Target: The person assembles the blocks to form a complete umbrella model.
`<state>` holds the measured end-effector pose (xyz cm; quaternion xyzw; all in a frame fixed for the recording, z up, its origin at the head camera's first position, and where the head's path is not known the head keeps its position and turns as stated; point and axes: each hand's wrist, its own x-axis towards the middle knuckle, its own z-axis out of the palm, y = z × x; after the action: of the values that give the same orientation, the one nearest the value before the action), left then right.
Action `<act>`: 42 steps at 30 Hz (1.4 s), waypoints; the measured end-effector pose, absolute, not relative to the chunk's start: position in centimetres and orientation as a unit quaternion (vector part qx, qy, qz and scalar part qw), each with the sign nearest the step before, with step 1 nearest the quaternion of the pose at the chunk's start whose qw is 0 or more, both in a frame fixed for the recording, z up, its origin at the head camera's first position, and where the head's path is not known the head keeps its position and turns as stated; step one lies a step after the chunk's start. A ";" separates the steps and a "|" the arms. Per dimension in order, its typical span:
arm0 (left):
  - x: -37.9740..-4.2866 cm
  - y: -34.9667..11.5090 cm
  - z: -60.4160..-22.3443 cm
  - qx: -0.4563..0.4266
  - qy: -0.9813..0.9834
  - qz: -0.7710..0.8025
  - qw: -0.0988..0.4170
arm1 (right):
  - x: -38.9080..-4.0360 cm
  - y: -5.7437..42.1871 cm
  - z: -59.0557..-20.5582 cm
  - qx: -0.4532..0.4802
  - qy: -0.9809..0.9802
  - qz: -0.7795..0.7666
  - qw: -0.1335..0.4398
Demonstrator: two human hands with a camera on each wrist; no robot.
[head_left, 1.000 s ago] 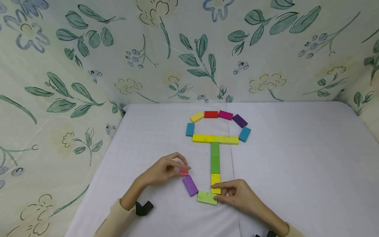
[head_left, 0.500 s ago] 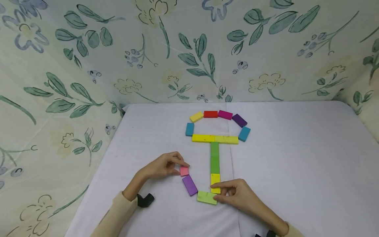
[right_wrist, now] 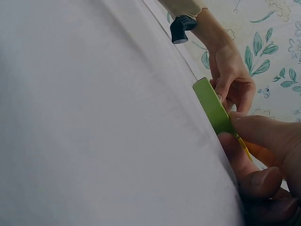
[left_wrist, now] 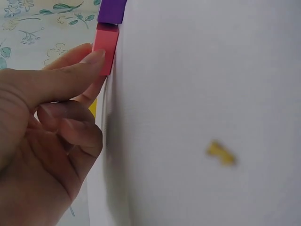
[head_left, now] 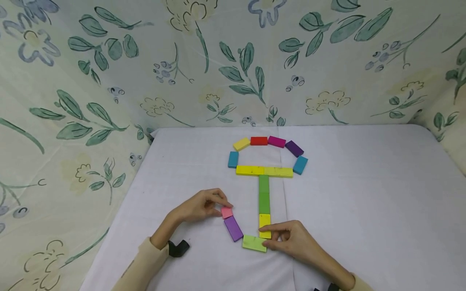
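Note:
My left hand (head_left: 201, 205) pinches a pink block (head_left: 226, 212) between thumb and fingers. In the left wrist view, the pink block (left_wrist: 107, 44) meets the end of a purple block (left_wrist: 112, 10). Below and to the right lies a light green block (head_left: 254, 243), its corner close to the purple one. My right hand (head_left: 294, 238) has its thumb on the light green block's right end, and its index finger lies on a yellow block (head_left: 265, 224). In the right wrist view, the thumb and a curled finger hold the light green block's end (right_wrist: 214, 108).
Two green blocks (head_left: 263, 194) continue the upright line up to a crossbar of two yellow blocks (head_left: 264, 171). Above it curves an arc of several coloured blocks, with a red block (head_left: 259, 141) near its top. White cloth (head_left: 346, 194) covers the table before a floral curtain.
My left hand first shifted the pink block slightly, uncovering more of it, then brought it down against the purple block's upper end and tilted it. The right hand has stayed in place.

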<state>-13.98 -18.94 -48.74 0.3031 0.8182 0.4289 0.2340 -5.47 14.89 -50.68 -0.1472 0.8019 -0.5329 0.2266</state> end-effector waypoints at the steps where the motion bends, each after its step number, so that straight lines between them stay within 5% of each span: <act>1: -14.0 -19.0 -48.8 0.305 0.817 0.431 0.233 | -5.5 14.9 -50.7 -0.147 0.801 -0.533 0.227; 42: -14.1 -19.1 -48.6 0.338 0.810 0.427 0.219 | -5.5 14.9 -50.3 -0.138 0.808 -0.524 0.230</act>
<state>-14.05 -19.12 -48.60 0.3384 0.8097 0.4266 0.2187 -5.52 14.85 -50.35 -0.1380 0.8082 -0.5242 0.2301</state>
